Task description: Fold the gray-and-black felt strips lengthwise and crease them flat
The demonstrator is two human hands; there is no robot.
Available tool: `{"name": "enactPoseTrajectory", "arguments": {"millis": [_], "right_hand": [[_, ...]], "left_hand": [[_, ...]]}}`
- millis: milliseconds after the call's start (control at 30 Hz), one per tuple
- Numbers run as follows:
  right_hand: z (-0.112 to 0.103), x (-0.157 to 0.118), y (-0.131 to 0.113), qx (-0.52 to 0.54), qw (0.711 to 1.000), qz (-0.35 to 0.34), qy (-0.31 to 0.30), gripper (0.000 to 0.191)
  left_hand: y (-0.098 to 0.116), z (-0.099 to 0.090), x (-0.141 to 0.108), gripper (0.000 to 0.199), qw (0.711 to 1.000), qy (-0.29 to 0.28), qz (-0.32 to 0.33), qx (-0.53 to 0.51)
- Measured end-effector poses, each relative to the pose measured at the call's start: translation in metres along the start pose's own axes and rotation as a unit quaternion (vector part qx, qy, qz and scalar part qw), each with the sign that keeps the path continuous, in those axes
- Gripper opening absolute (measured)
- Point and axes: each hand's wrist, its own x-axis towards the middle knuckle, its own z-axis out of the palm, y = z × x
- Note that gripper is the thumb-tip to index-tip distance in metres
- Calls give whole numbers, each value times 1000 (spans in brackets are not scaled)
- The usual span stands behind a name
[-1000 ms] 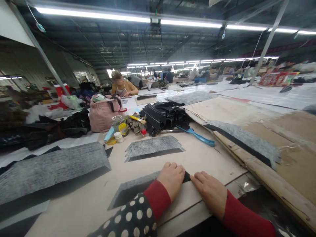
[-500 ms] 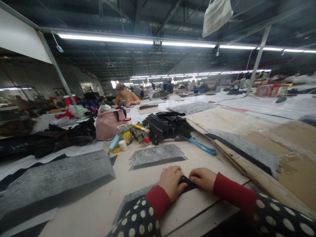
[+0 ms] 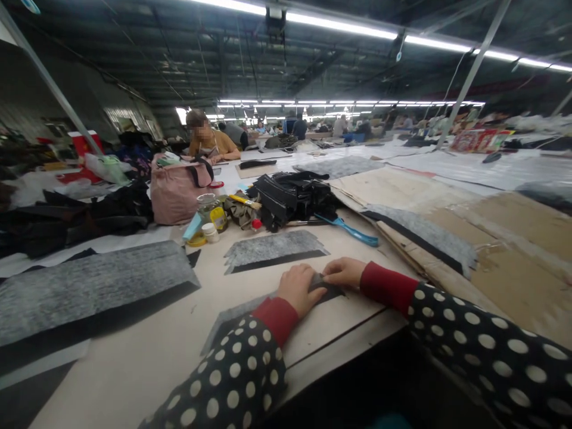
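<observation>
Some open bench (image 3: 134, 357) lies at eight o'clock from the hands; its near edge ends at five, and cardboard (image 3: 397, 247) bounds the room at two. Palm down with thumb spread, the left hand (image 3: 298, 287) keeps a slack grip over a dark strip (image 3: 331, 293) lying between both hands. The right hand's (image 3: 344, 273) grip is drawn together at the strip's far edge; whether it pinches, I cannot tell. Fuzzy grey, black-edged sheets (image 3: 98, 286) overlap at nine, a jagged-ended grey stack (image 3: 277, 245) at ten, glossy black pieces (image 3: 292, 196) near twelve, a smooth blue handle (image 3: 353, 231) at one.
</observation>
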Motion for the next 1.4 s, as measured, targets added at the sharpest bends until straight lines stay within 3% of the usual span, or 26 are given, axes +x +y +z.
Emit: {"name": "enactPoseTrajectory", "arguments": {"millis": [167,300,567,800,933,1200,1400], "right_hand": [[5,1,14,-17,996,-66,62,20],[2,-1,14,-38,995,-71,59,21],[-3,-1,5,-158,970,-172,67,30],[0,-6,4,-247,939,-223,82,23],[5,-9,4,-311,909,-263,92,22],[24,-17,-4,-477,842,-226,108,19],[28,-25,-7,-482,840,-198,153,17]], "left_hand": [[-4,-3,3,13,999,-4,-29,-29],[-6,-3,6,14,997,-16,-42,-57],[-6,4,9,16,997,14,-41,-59],[-6,5,6,14,1000,24,7,-16],[-2,0,4,19,998,-4,42,40],[11,-8,0,18,982,-65,105,144],[-12,-15,-5,22,995,-59,69,44]]}}
